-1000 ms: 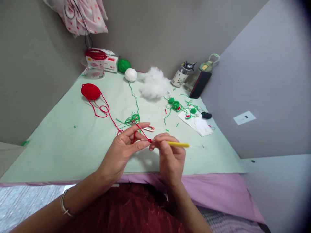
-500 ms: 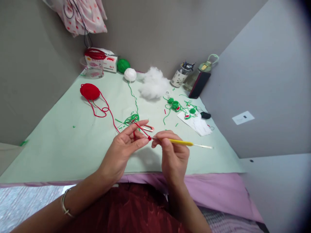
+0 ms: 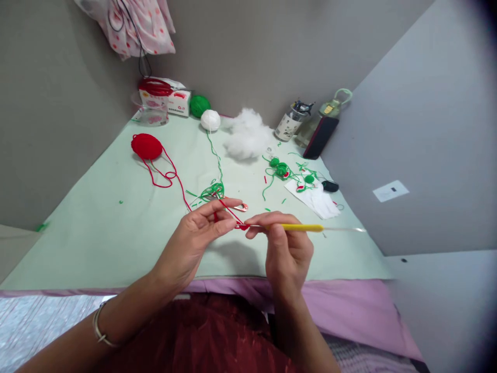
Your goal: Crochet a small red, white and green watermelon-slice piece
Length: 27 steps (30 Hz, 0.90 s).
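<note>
Between thumb and fingers, my left hand (image 3: 202,228) pinches a small red crochet piece (image 3: 243,226), with red yarn running over its raised index finger. My right hand (image 3: 287,248) grips a yellow-handled crochet hook (image 3: 301,227), held nearly level. The hook's metal shaft reaches left into the red stitches, and its tip is partly hidden at the left fingertips. From the left hand the yarn leads back to a red yarn ball (image 3: 146,146) on the table. Scissors (image 3: 241,207) and a tangle of green yarn (image 3: 213,191) lie just behind the left fingers.
White stuffing (image 3: 248,135), a white yarn ball (image 3: 210,120) and a green yarn ball (image 3: 200,105) sit at the back. Small green crocheted pieces (image 3: 281,170) lie right, near white paper (image 3: 314,197). A phone (image 3: 320,137) leans by a bottle (image 3: 331,107) and pen cup (image 3: 288,124).
My right hand and the hook have moved slightly right, and the hook now lies more level. The red stitches look drawn out along the shaft. My left hand keeps its pinch.
</note>
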### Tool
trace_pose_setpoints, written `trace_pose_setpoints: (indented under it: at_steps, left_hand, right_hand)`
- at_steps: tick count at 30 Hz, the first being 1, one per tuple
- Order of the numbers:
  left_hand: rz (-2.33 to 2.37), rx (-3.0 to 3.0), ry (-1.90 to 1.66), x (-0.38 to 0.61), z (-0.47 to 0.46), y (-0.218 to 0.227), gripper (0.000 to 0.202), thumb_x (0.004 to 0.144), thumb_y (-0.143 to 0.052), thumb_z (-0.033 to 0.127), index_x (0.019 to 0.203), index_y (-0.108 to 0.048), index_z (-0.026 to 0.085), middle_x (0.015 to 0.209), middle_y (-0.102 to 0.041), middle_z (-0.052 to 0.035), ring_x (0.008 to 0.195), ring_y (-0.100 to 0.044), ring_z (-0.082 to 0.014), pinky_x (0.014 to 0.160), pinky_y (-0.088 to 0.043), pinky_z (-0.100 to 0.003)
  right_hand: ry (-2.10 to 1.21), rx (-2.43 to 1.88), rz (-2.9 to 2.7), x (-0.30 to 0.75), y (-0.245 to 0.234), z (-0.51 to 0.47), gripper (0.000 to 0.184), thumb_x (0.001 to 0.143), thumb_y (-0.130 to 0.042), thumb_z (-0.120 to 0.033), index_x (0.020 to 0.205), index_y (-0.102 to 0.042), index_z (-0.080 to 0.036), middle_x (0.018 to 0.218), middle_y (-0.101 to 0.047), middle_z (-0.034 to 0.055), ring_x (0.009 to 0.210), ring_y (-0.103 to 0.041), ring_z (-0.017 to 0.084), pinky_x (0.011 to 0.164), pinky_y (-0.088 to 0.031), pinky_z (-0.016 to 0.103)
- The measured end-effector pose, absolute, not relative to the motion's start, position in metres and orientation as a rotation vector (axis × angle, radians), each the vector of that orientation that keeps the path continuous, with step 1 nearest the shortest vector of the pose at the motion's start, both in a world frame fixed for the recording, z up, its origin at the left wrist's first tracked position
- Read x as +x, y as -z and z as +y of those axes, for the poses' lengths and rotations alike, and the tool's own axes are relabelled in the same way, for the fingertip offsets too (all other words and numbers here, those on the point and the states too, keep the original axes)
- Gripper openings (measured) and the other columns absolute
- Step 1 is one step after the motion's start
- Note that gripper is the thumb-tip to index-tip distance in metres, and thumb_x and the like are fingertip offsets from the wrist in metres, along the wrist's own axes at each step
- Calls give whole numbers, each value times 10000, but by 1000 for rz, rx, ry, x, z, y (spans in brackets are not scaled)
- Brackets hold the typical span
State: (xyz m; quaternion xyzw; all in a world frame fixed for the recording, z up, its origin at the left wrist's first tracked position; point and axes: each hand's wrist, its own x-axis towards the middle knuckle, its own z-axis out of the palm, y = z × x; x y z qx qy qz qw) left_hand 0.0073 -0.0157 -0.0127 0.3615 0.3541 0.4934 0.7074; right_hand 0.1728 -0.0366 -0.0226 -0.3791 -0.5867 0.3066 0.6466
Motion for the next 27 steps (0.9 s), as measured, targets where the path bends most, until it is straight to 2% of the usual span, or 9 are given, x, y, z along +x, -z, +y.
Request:
trace_pose_setpoints:
  at_steps: [5,7,10,14,17,19,23,27]
  left_hand:
    - [780,766,-1136,10,-19,16,396,826,-896,271,1208,-804,320,764,-646,50,787,-584,-108,829,-467,-221]
    - [709,669,-1058,11,-18,18,450,810,-909,303,1244,-790,297,795,-666,32,808,-601,-116,821,-481,-222]
    - [611,566,-914,9,-15,21,423,827,-890,317,1233,-800,237,904,-696,-13,812,-591,-109,791,-487,-207]
    - [637,574,-958,9,-12,18,353,852,-861,256,1201,-815,232,950,-706,-20,793,-577,-92,780,-477,-186]
    - [678,666,-1024,11,-15,16,319,845,-863,248,1162,-827,264,882,-700,1,857,-608,-118,867,-480,-218]
    - [693,749,-1029,11,-17,16,277,846,-862,251,1121,-838,275,863,-699,10,874,-621,-131,895,-482,-242]
    - [734,824,-1043,11,-16,16,245,853,-861,279,1098,-845,277,978,-768,-10,945,-657,-163,914,-490,-275]
    - [720,698,-1053,14,-13,16,376,796,-912,308,1158,-831,247,912,-772,-10,919,-662,-159,925,-500,-275]
  right_hand:
    - [-8,-969,-1823,169,29,-45,312,993,-611,-79,1225,-730,-251,1091,-772,78,996,-742,196,822,-630,330]
    - [115,-992,-1840,168,33,-45,359,960,-658,-60,1229,-748,-281,1125,-755,72,1019,-738,200,820,-626,325]
    - [-9,-999,-1686,168,34,-43,299,994,-620,-106,1172,-762,-301,1045,-742,49,941,-726,194,780,-618,349]
    - [-502,-875,-1354,168,27,-35,216,1053,-545,-213,1045,-757,-254,879,-716,29,714,-668,160,666,-583,348]
    - [-642,-843,-1299,164,24,-30,168,1031,-615,-245,1000,-781,-252,910,-745,32,804,-691,169,701,-586,335]
    - [-610,-859,-1308,162,23,-29,162,1023,-632,-227,1010,-790,-256,931,-768,34,865,-709,176,710,-594,322]
    - [-476,-896,-1419,160,23,-33,205,1031,-598,-170,1043,-779,-265,915,-766,26,821,-715,170,704,-610,330]
    - [-4,-951,-1659,160,33,-38,316,965,-671,-71,1198,-771,-259,1089,-752,77,978,-732,198,787,-624,345]
